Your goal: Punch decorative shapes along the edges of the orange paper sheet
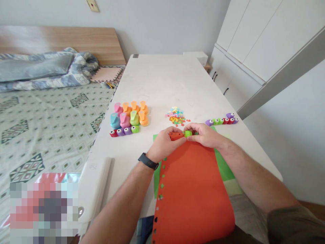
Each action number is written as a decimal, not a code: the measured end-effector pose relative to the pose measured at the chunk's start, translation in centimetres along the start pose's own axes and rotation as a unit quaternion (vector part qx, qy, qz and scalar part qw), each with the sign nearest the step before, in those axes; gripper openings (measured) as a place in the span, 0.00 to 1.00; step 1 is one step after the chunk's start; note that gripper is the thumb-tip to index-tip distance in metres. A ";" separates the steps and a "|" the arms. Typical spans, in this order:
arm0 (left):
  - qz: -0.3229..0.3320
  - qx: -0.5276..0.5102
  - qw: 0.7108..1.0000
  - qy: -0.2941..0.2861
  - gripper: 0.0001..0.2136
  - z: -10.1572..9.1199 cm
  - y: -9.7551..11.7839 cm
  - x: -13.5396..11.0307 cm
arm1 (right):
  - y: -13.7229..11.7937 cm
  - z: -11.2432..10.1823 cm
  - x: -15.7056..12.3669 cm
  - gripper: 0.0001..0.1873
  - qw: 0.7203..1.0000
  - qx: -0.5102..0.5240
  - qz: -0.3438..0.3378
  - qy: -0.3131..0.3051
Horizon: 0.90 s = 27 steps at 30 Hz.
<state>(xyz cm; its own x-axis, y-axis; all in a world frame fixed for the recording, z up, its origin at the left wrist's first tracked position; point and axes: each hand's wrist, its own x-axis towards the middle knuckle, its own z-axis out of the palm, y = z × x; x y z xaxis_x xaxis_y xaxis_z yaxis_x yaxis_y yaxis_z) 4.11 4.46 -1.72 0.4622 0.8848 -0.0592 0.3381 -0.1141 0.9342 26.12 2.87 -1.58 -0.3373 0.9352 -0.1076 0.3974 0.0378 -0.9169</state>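
Note:
A long orange sheet [193, 189] lies over a green sheet [223, 166] on the white table [162, 81], with punched holes down its left edge. My left hand [165, 144] is closed on the sheet's far edge. My right hand [204, 135] pinches a small green punch [188, 133] set on that same edge. The two hands touch over the punch. A black band sits on my left wrist.
Several larger pastel punches [130, 115] and a row of small ones [124, 130] stand at the left. Coloured paper cut-outs [176, 117] lie just beyond my hands. Another row of small punches [222, 120] is at the right. A bed lies left of the table, cupboards to the right.

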 end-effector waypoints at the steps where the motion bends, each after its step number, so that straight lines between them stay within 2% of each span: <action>1: 0.002 0.004 1.000 0.000 0.19 -0.1 0.1 -0.1 | 0.0 0.0 0.0 0.13 1.000 -0.005 -0.003 0.001; 6: 0.004 0.020 1.000 -0.008 0.23 -0.1 0.4 -0.3 | 0.0 0.1 -0.1 0.13 0.999 -0.034 -0.012 0.008; 12: -0.011 0.083 0.996 0.010 0.25 0.1 0.1 -0.1 | -0.1 0.3 -0.1 0.13 0.998 -0.056 -0.021 0.004; 19: 0.007 0.100 0.995 -0.001 0.21 0.4 0.0 -0.2 | -0.5 0.6 -0.3 0.12 0.998 -0.056 -0.026 0.011; 27: 0.018 0.103 0.995 -0.004 0.23 0.3 -0.1 -0.4 | -1.1 0.8 -0.5 0.11 0.998 -0.056 -0.039 0.013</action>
<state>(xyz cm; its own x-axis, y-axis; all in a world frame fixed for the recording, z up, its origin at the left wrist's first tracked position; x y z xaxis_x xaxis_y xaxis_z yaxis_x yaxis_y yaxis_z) 4.16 4.02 -1.94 0.4833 0.8749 -0.0305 0.4810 -0.2363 0.8443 25.14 2.10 -0.89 -0.3500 0.9364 -0.0263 0.4632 0.1486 -0.8737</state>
